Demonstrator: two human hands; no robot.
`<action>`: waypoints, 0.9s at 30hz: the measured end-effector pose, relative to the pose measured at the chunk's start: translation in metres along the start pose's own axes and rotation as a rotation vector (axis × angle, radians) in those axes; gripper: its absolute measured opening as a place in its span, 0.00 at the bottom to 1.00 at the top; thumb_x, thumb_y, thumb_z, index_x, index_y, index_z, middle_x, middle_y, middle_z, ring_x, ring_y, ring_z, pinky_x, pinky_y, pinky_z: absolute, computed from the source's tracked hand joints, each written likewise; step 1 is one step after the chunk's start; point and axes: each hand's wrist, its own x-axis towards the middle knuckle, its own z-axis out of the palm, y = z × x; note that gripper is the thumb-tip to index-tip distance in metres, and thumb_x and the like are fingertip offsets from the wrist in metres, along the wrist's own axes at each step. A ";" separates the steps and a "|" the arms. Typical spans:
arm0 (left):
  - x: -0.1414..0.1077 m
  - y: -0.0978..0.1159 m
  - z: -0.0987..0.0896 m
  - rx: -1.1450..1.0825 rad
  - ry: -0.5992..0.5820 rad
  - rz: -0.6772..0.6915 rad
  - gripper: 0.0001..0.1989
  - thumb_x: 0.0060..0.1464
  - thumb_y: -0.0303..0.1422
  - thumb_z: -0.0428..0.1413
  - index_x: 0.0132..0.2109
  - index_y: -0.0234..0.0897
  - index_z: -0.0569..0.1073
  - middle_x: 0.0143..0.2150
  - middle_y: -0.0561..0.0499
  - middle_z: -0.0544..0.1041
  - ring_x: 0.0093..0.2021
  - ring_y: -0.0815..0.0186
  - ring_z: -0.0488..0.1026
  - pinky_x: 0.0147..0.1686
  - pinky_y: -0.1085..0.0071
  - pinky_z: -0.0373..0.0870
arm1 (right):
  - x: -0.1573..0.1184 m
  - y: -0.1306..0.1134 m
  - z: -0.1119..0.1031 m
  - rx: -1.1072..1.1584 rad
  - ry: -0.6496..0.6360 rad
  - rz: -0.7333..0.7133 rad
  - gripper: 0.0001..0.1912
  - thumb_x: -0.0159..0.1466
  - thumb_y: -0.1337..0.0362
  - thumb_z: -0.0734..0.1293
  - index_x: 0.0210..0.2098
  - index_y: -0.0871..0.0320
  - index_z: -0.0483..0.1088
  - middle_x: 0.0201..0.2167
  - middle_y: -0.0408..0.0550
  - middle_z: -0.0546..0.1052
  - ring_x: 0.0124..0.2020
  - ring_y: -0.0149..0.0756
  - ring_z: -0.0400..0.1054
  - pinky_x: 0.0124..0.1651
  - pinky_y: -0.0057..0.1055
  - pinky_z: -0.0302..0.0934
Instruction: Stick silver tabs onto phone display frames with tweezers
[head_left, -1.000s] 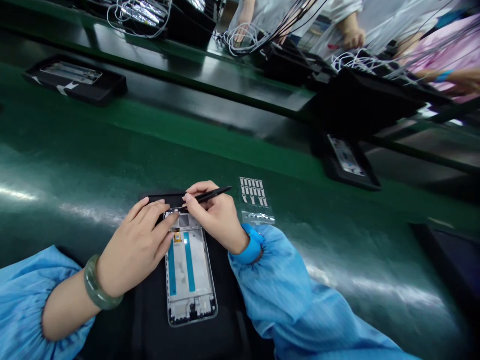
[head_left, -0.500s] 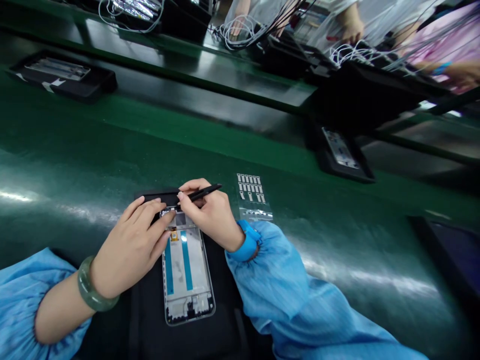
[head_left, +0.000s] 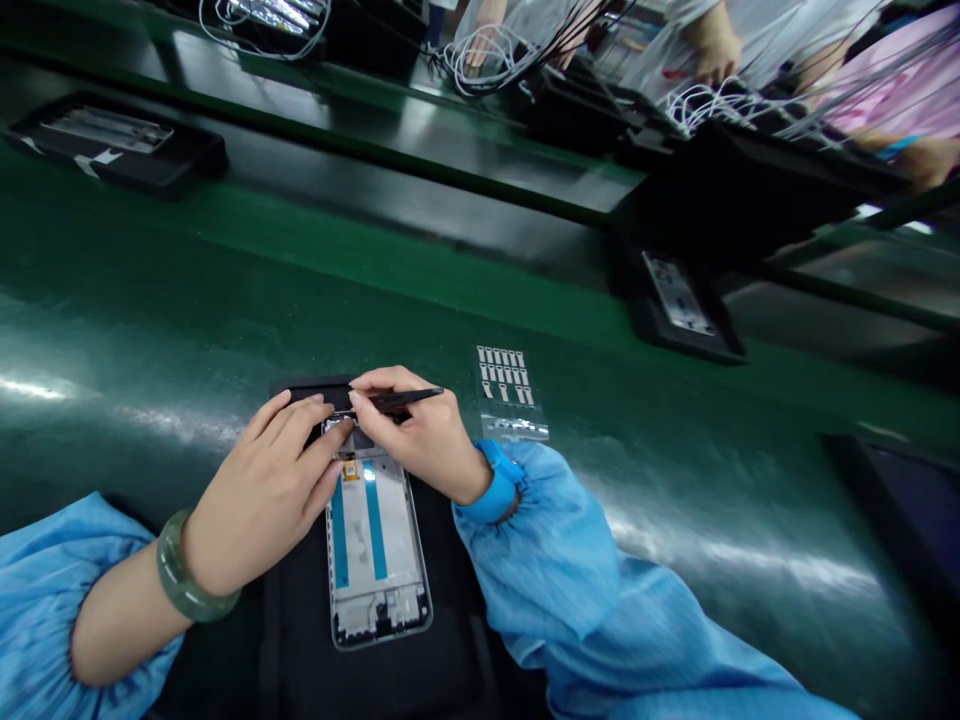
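Observation:
A silver phone frame (head_left: 394,550) with two blue strips lies face up on a black tray (head_left: 300,640) in front of me. My left hand (head_left: 262,490) rests over its upper left edge, fingers stretched and apart, with fingertips touching the top end. My right hand (head_left: 420,440) is closed around slim black tweezers (head_left: 409,397), held almost level. Their thin tip points left at the frame's top edge, beside my left fingertips. What the tip touches is hidden. A small gold-coloured flex part (head_left: 350,471) shows near my left thumb.
A clear sheet of small silver pieces (head_left: 504,375) lies right of my right hand. Other black trays stand at the far left (head_left: 172,165), far right (head_left: 716,340) and right edge (head_left: 862,500). Across the bench are bundled white cables (head_left: 487,60) and co-workers' hands (head_left: 716,50).
The tweezers have tilted closer to level, and my right fingers have shifted slightly down and left. My left hand and the phone frame stay in place.

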 end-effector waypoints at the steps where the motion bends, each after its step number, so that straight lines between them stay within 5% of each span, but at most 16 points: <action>1: 0.000 0.000 0.000 0.000 -0.001 0.000 0.17 0.59 0.32 0.47 0.54 0.33 0.67 0.52 0.40 0.69 0.55 0.55 0.64 0.59 0.51 0.56 | 0.000 0.000 0.000 -0.009 0.001 -0.022 0.05 0.61 0.67 0.63 0.36 0.57 0.70 0.34 0.44 0.77 0.36 0.30 0.72 0.41 0.27 0.67; 15: 0.000 0.001 0.000 0.003 -0.011 -0.003 0.18 0.59 0.32 0.46 0.55 0.33 0.66 0.52 0.40 0.68 0.56 0.56 0.63 0.60 0.52 0.54 | 0.002 -0.002 0.001 -0.067 -0.040 -0.033 0.05 0.62 0.66 0.63 0.38 0.58 0.69 0.36 0.45 0.77 0.37 0.30 0.72 0.42 0.26 0.66; 23: 0.001 -0.003 0.001 -0.040 0.002 0.020 0.17 0.58 0.32 0.47 0.53 0.34 0.66 0.50 0.41 0.68 0.54 0.54 0.63 0.58 0.49 0.56 | 0.032 -0.014 -0.007 -0.194 -0.411 -0.089 0.08 0.63 0.65 0.61 0.42 0.58 0.67 0.39 0.46 0.75 0.39 0.33 0.71 0.42 0.30 0.64; 27: 0.000 -0.004 0.002 -0.038 0.020 0.020 0.17 0.58 0.32 0.47 0.54 0.35 0.66 0.50 0.42 0.67 0.55 0.55 0.63 0.58 0.49 0.57 | 0.035 -0.011 -0.007 -0.134 -0.399 -0.077 0.08 0.63 0.65 0.61 0.42 0.59 0.66 0.34 0.45 0.75 0.34 0.32 0.70 0.38 0.28 0.63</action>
